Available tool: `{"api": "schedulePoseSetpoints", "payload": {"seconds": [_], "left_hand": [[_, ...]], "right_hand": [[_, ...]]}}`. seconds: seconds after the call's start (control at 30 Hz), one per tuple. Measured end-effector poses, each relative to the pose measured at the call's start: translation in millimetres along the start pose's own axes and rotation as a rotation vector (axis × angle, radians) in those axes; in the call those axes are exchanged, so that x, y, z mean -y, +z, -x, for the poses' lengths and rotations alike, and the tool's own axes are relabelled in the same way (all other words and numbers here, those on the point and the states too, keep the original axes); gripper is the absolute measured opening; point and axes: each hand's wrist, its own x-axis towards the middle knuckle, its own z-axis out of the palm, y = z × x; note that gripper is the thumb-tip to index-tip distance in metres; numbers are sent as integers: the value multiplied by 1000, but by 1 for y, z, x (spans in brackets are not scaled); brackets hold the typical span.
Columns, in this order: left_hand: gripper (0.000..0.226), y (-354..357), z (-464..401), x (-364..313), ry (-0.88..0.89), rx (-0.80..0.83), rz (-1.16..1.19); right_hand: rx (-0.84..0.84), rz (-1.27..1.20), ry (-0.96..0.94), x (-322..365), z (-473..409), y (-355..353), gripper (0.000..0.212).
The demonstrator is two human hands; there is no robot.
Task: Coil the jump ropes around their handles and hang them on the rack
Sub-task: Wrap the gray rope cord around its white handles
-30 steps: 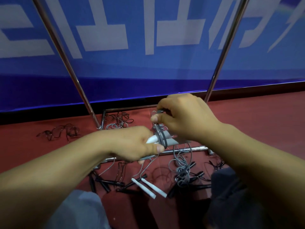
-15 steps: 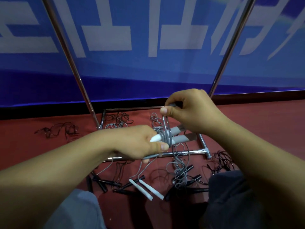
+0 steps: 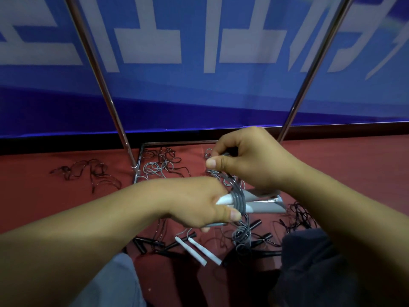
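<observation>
Grey rope (image 3: 238,197) round handles (image 3: 259,202) in both hands.

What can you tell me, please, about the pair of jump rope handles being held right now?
The grey-and-white handles lie side by side, roughly level, white tapered tips toward the left hand, which grips that end. They look like smooth plastic. Several turns of grey cord circle them near the tips. The right hand pinches the cord above and partly covers their far ends. Loose cord hangs below toward the floor.
</observation>
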Motion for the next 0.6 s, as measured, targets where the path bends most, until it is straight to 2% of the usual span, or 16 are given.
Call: {"api": "schedulePoseSetpoints", "payload": {"seconds": [0.2, 0.33, 0.5, 0.6], "left_hand": [[47, -1, 5, -5, 50, 8, 38], [42, -4, 11, -8, 104, 0, 91], [36, -14, 16, -3, 201, -49, 297], [46, -18, 17, -4, 264, -133, 435]], "right_hand": [[35, -168, 12, -4, -4, -7, 15], [116, -265, 49, -11, -5, -16, 24], [173, -423, 162, -20, -7, -23, 24], [195, -444, 208, -26, -7, -27, 22]]}}
